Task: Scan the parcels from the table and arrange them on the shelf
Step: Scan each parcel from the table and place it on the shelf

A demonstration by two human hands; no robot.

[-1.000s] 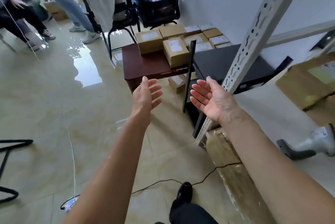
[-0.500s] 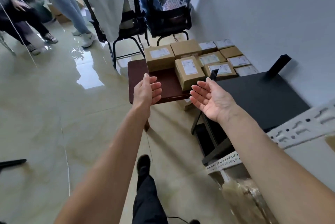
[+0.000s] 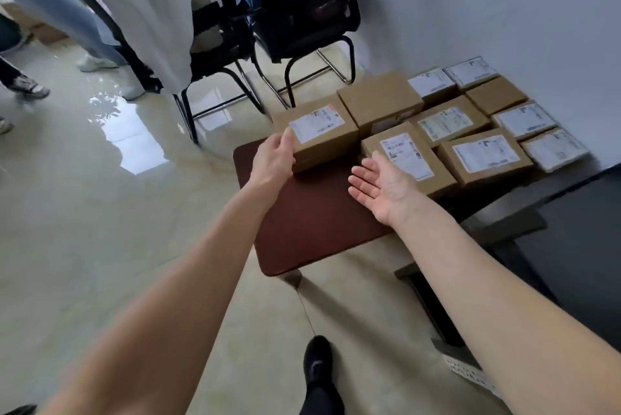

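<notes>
Several brown cardboard parcels with white labels lie on a dark red table (image 3: 302, 233). My left hand (image 3: 274, 159) touches the left side of the nearest-left parcel (image 3: 319, 132), fingers against its edge. My right hand (image 3: 383, 183) is open, palm up, hovering just in front of a second labelled parcel (image 3: 408, 159) and holding nothing. More parcels (image 3: 484, 156) fill the table toward the wall. A corner of the perforated metal shelf (image 3: 470, 374) shows at the lower right.
Two black chairs (image 3: 295, 21) stand behind the table, one draped with a white cloth (image 3: 151, 5). A black table (image 3: 571, 240) sits to the right. People's legs and shoes (image 3: 30, 87) are at the far left. My shoe (image 3: 317, 364) is on the glossy tile floor.
I have moved closer to the table. My left hand has reached forward onto the side of the left parcel; my right hand has come near the middle parcel, still open.
</notes>
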